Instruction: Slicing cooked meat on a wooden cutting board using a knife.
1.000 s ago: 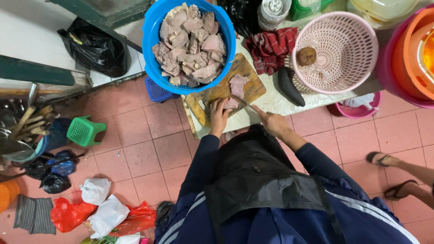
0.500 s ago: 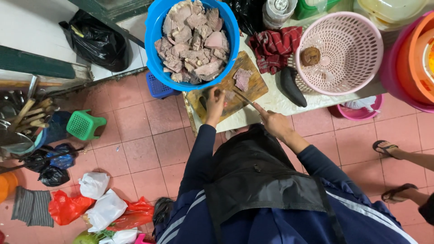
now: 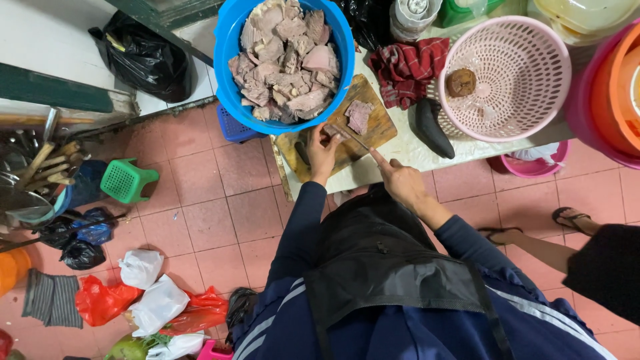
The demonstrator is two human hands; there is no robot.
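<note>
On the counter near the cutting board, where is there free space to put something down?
A bare strip of counter lies between the cutting board, the dark curved object and the right hand holding the knife. Behind, blue tub, red cloth and pink basket crowd together. The left hand covers the board's near end.

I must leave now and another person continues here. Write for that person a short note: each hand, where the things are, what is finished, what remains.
Left hand: presses a small strip of pale cooked meat on the brown wooden cutting board.
Right hand: grips a thin-bladed knife, blade across the board near the left fingers.
Things: a bigger pinkish meat piece lies uncut on the board; the big blue plastic tub behind it is full of meat chunks.
Done: the strip under the left hand is partly cut, as far as the view shows.
Left: the bigger piece on the board.
</note>
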